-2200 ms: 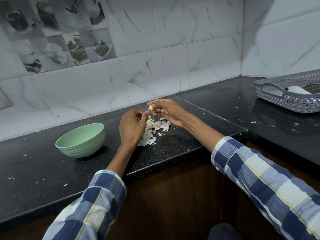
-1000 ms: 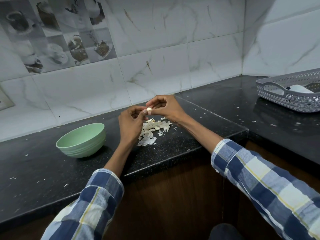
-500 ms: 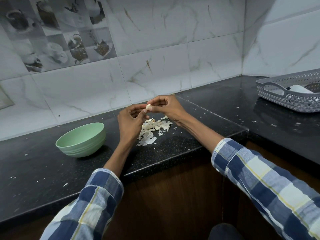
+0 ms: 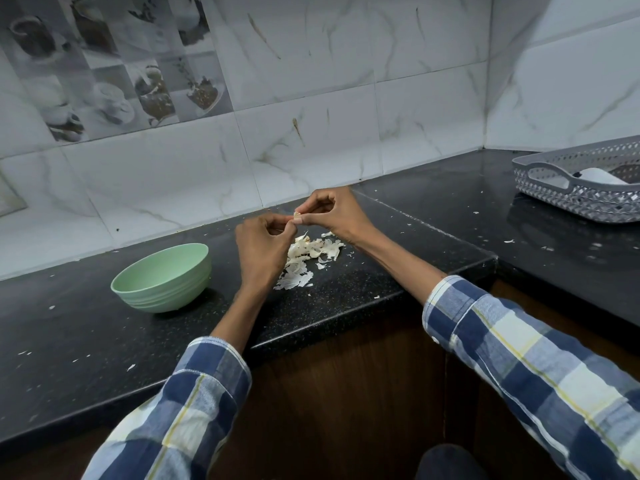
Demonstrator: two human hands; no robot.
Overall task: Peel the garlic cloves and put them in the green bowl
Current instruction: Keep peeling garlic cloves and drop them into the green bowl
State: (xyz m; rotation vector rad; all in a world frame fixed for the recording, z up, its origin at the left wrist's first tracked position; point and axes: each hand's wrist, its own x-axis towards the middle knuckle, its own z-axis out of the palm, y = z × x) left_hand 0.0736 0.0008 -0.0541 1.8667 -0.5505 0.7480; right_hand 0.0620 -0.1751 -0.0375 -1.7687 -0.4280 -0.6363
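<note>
A small pale garlic clove (image 4: 296, 215) is held up above the black counter, pinched between the fingertips of both hands. My right hand (image 4: 334, 216) grips it from the right with thumb and curled fingers. My left hand (image 4: 265, 249) pinches at it from the left. Below the hands lies a heap of white garlic skins (image 4: 308, 258) on the counter. The green bowl (image 4: 162, 278) stands to the left of my left hand; its inside is hidden from this angle.
A grey perforated plastic basket (image 4: 581, 195) with a white object inside stands at the far right on the counter (image 4: 363, 282). Small skin flakes lie scattered over the counter. The tiled wall runs close behind, and the counter's front edge is just under my forearms.
Both hands have stayed together over the skin heap, working the clove; they rose slightly from where they were two seconds ago. The bowl and basket have not moved.
</note>
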